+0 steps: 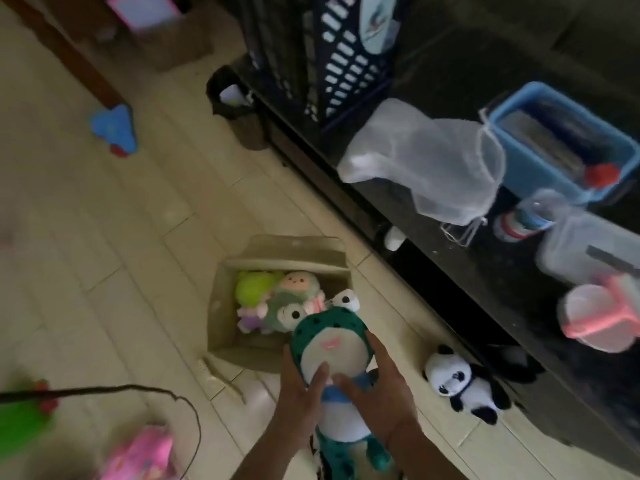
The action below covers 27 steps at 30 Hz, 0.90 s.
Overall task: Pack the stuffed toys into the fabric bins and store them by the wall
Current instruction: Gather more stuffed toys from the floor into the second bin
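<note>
A green frog plush (327,337) with bulging white eyes hangs above the floor, gripped on both sides of its head. My left hand (300,386) holds its left side and my right hand (377,386) its right. Just beyond it a beige fabric bin (221,306) stands open on the floor, with a lime green plush (251,287), a pale green doll plush (294,296) and a lilac plush (250,318) inside. A panda plush (460,382) lies on the tiles to the right of my hands.
A dark low cabinet (433,237) runs along the right, carrying a white mesh bag (426,164), a blue tub (557,143) and plastic containers. A blue toy (114,128) and pink items (142,452) lie on the floor at left. A thin dark cord (138,389) arcs across the lower left.
</note>
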Each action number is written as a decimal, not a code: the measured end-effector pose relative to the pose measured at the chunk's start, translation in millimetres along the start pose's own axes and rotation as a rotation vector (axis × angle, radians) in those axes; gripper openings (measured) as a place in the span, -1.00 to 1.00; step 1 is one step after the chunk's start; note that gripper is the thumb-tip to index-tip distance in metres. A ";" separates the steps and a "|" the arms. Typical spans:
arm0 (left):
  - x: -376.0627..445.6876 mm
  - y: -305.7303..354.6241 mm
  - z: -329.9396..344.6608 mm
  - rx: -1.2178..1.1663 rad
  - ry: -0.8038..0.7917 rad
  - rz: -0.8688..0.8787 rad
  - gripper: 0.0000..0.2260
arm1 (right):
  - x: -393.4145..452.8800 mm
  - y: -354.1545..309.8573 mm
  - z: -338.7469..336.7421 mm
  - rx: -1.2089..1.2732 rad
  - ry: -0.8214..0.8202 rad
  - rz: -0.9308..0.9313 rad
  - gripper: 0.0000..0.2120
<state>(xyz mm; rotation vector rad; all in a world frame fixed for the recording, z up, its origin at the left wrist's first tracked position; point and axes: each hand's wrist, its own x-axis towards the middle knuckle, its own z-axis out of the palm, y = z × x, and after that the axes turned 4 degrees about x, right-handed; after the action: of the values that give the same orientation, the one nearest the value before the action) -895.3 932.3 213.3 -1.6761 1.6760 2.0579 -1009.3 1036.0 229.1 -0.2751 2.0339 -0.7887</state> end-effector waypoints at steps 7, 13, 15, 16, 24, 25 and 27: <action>35.5 -1.7 -39.0 -0.025 -0.109 -0.078 -0.32 | 51.8 -37.6 39.6 -0.318 -0.131 0.063 0.36; 107.4 -17.4 -71.7 0.143 -0.095 -0.082 -0.67 | 105.2 -32.5 56.0 -0.248 0.039 0.146 0.22; 145.6 -21.4 -76.7 0.167 -0.067 -0.094 -0.82 | 122.0 -26.4 65.8 -0.178 0.122 0.177 0.17; 169.4 -31.2 -82.3 0.212 -0.023 -0.091 -0.76 | 129.6 -23.8 73.1 -0.147 0.166 0.191 0.14; 334.9 -93.9 -97.4 0.774 -0.037 -0.136 -0.20 | 191.6 11.4 141.6 -0.118 0.289 0.212 0.16; 342.8 -102.2 -95.0 0.709 -0.147 -0.222 -0.12 | 198.6 17.0 148.9 -0.114 0.312 0.220 0.14; 347.7 -115.8 -89.5 0.719 -0.309 -0.208 -0.05 | 211.0 26.7 159.2 -0.102 0.353 0.230 0.11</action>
<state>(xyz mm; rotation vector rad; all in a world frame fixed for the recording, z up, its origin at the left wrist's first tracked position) -915.9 721.6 -99.0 -1.1629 1.7375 1.2944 -994.6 888.8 8.4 0.0472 2.3890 -0.6225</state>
